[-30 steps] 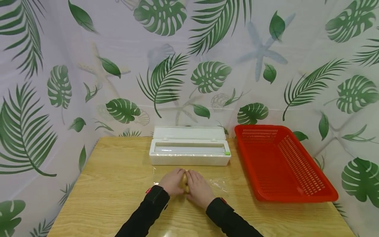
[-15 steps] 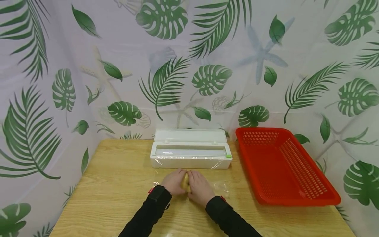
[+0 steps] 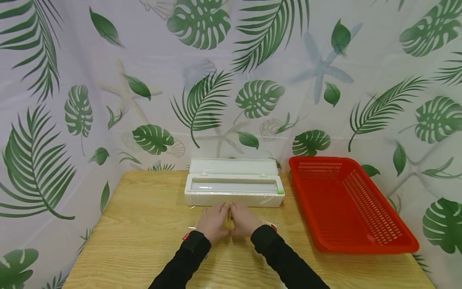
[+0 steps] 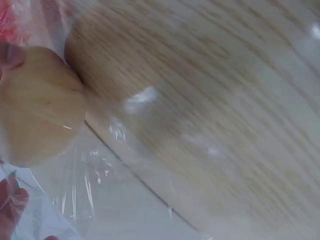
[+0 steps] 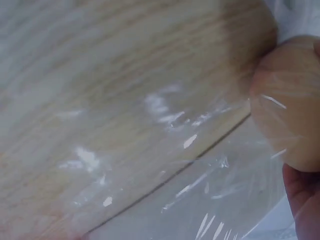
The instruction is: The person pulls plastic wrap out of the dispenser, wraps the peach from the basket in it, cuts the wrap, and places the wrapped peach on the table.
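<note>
Tan rounded item (image 3: 230, 221) sits between the two hands at mid-worktop, just near side of the white box. Left hand (image 3: 213, 222) grips its left side, fingers curved; right hand (image 3: 245, 220) grips its right side the same way. Head view shows only a narrow strip of the item; wrist views show its smooth, rounded surface with clear film (image 5: 200, 172) drawn over it, wrinkled and full of glare. Left wrist view adds a fingertip (image 4: 11, 56) resting on the item; right wrist view, part of a hand against its lower edge.

Only the head view gives the full layout: white box (image 3: 234, 200) on the far side, lid (image 3: 234, 166) raised, pale roll (image 3: 234, 187) inside, green piece (image 3: 280, 192) at its right end. Red basket (image 3: 364, 248) at right, perforated sides. Wood-grain worktop (image 3: 144, 228), leaf-print backdrop (image 3: 278, 148) behind.

Dark sleeves (image 3: 173, 267); red tag (image 3: 185, 237) on the left cuff has pale marks, too small to read. Another red tag (image 3: 274, 228) at the right cuff, lettering unclear.
</note>
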`<state>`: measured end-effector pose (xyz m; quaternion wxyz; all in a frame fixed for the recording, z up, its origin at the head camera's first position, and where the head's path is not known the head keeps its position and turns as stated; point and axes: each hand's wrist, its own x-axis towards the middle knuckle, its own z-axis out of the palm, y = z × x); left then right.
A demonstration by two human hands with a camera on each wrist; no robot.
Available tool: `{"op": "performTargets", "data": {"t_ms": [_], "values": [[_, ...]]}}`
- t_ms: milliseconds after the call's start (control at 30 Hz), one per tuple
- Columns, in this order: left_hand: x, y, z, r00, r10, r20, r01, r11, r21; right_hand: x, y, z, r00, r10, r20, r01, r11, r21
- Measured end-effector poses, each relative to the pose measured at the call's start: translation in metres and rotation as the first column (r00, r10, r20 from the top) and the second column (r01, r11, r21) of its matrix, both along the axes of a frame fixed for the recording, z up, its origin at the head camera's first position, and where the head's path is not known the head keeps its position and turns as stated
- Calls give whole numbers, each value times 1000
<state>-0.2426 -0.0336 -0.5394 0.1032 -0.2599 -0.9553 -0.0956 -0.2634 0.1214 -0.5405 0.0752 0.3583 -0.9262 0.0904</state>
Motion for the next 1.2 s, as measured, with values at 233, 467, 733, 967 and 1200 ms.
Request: {"op": "performTargets", "data": {"t_ms": [233, 467, 733, 967, 1200], "values": [[9, -1, 6, 981, -93, -170, 62, 982, -180, -15, -2, 1, 991, 13, 130, -16, 1000, 26], [10, -2, 6, 990, -92, -110, 57, 957, -286, -24, -2, 3, 977, 22, 214, -31, 999, 41], [-7, 5, 3, 985, -114, -132, 88, 978, -191, -26, 5, 12, 970, -11, 245, 0, 999, 46], [-18, 9, 6, 991, -124, -51, 118, 987, -107, -17, 13, 6, 1000, -20, 13, 20, 998, 56], [-29, 7, 7, 987, -157, 21, 158, 986, -44, 1, 15, 1, 985, -41, -165, 48, 998, 33]]}}
